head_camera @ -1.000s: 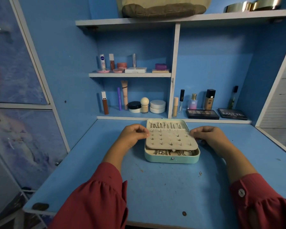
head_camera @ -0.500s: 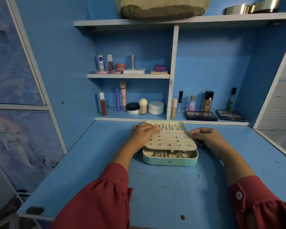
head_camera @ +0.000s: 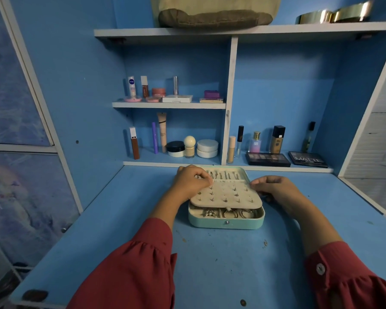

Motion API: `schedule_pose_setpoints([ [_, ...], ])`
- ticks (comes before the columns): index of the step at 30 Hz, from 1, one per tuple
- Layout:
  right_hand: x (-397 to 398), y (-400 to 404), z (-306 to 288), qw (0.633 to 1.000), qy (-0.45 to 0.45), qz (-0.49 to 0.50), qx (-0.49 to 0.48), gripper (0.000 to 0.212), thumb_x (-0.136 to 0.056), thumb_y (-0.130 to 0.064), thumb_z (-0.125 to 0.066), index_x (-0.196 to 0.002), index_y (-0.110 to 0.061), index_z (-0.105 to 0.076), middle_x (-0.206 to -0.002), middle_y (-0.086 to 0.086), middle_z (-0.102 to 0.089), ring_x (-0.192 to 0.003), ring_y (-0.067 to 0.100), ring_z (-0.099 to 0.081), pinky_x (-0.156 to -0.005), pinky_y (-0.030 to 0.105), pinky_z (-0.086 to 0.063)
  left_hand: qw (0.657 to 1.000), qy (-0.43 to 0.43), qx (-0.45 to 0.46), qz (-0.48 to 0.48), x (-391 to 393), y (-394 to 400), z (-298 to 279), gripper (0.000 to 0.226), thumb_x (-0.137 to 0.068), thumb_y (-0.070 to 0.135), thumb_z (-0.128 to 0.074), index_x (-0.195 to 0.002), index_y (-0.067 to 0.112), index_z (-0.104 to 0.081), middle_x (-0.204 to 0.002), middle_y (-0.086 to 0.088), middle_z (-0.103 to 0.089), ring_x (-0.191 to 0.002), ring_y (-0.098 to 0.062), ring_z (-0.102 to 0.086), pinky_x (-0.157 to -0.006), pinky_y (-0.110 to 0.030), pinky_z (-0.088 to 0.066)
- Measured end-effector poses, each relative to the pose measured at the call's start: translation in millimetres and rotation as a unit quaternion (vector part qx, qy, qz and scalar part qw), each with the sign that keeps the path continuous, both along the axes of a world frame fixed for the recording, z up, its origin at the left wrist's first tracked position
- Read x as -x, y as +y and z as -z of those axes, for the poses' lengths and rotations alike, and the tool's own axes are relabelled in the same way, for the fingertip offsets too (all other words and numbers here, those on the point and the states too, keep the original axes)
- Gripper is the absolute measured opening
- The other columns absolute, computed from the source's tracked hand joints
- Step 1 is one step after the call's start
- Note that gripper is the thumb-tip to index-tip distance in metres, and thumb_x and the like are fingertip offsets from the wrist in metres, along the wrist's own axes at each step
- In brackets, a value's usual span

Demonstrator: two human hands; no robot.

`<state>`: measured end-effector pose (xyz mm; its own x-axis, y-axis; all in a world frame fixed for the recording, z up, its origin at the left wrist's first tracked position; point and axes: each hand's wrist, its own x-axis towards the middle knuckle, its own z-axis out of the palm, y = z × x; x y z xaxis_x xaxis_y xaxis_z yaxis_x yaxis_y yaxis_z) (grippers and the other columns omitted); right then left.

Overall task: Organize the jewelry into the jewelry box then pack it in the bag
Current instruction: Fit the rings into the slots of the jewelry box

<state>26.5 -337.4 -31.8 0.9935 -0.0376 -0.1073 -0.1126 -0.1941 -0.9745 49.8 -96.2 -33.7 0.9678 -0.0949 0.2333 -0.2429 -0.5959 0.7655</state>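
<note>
Blue paint covers everything around this person: the worktop (head_camera: 210, 264), the back wall, the shelving above it. At the centre of the frame both hands are on a mint-green jewelry box (head_camera: 226, 223) lying open on the worktop. The left hand (head_camera: 191, 180) rests over the upper left corner of the cream earring panel (head_camera: 226, 196), fingers curled with the tips pressed together at the panel's top edge; its grip looks like a pinch there, though what exactly sits between the fingertips is too small to make out. The right hand (head_camera: 274, 188) curls its fingers round the panel's right edge, grasping it. Small stud earrings dot the panel in rows. Beyond it, toward the wall, a row of chains (head_camera: 223, 175) lies in the box's far section, and below the panel's near edge rings and hoops (head_camera: 228, 213) show in the tray. Red sleeves (head_camera: 132, 270) fill the lower corners of the frame.

Just behind the box, along the low shelf, stand tubes, jars and bottles, with two dark eyeshadow palettes (head_camera: 286, 159) flat at centre right. A higher shelf at centre left carries more cosmetics. On the top shelf, upper middle of the frame, sits a beige fabric bag (head_camera: 214, 16), well apart from the box, with gold-coloured round objects (head_camera: 334, 15) at upper right.
</note>
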Motion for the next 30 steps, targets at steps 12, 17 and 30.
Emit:
schedule_pose_setpoints([
  [12,0.2,0.2,-2.3,1.0,0.006,-0.002,0.004,0.016,-0.084,-0.011,-0.07,-0.094,0.001,-0.07,-0.073,0.007,-0.068,-0.067,0.014,-0.057,-0.059,0.023,-0.045,0.995,-0.019,-0.099,-0.003,-0.3,-6.5,-13.6,0.007,-0.077,0.015,-0.071,-0.074,0.02,-0.071,-0.093,0.012,-0.056,-0.109,-0.014,-0.039,-0.095,-0.029,-0.036],
  [17,1.2,-0.1,-2.5,1.0,0.007,0.001,0.005,0.015,-0.084,-0.011,-0.069,-0.094,0.0,-0.07,-0.071,0.005,-0.067,-0.065,0.013,-0.056,-0.057,0.023,-0.045,0.996,0.004,-0.093,-0.006,-1.6,-4.8,-13.7,0.009,-0.08,0.018,-0.07,-0.074,0.025,-0.071,-0.09,0.016,-0.055,-0.111,-0.015,-0.04,-0.096,-0.032,-0.038],
  [30,0.6,20.4,-1.7,0.995,-0.007,0.057,0.084,0.02,-0.096,-0.017,-0.053,-0.101,-0.01,-0.071,-0.09,0.012,-0.069,-0.089,0.028,-0.065,-0.077,0.037,-0.052,0.981,0.058,-0.003,-0.183,-8.8,3.4,-1.5,0.031,-0.097,0.015,-0.039,-0.078,-0.003,-0.056,-0.095,-0.025,-0.058,-0.074,-0.028,-0.051,-0.056,-0.032,-0.033],
])
